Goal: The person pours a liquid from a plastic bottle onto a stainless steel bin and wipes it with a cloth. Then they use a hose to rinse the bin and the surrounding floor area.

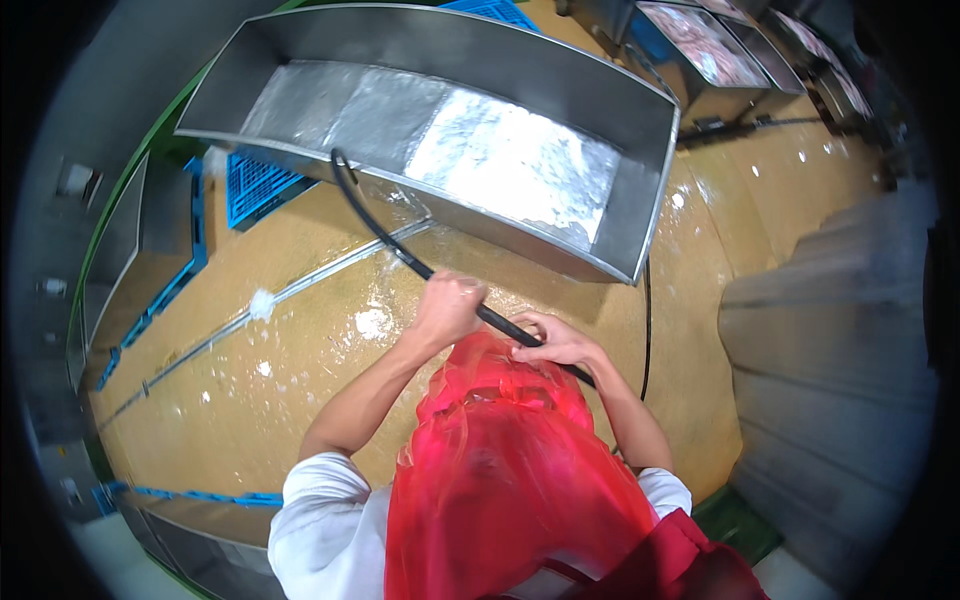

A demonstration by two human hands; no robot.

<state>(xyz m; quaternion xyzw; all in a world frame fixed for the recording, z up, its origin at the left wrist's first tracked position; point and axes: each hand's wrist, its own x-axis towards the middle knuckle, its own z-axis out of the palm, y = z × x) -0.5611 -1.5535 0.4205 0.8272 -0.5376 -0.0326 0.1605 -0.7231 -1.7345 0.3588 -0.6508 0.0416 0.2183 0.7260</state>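
Note:
A black hose [369, 219] runs slantwise in front of my red plastic apron [510, 465]. My left hand [450, 304] is closed around its middle. Lower along the same hose, my right hand [551, 339] curls its fingers about it, thumb and forefinger bent. The hose's far end arches over the near rim of a long stainless steel tub [465, 195]. Inside, the tub's metal bottom [517, 161] looks wet and shines brightly. No stream of water can be made out at the hose end.
Blue plastic pallets [262, 187] lie by the tub's left end. A metal drain channel [300, 285] crosses the wet tan floor [330, 352]. At the upper right, steel bins hold pale pink contents [701, 45]. A thin black hose [648, 330] trails on the floor. Grey covered bulk [825, 360] stands right.

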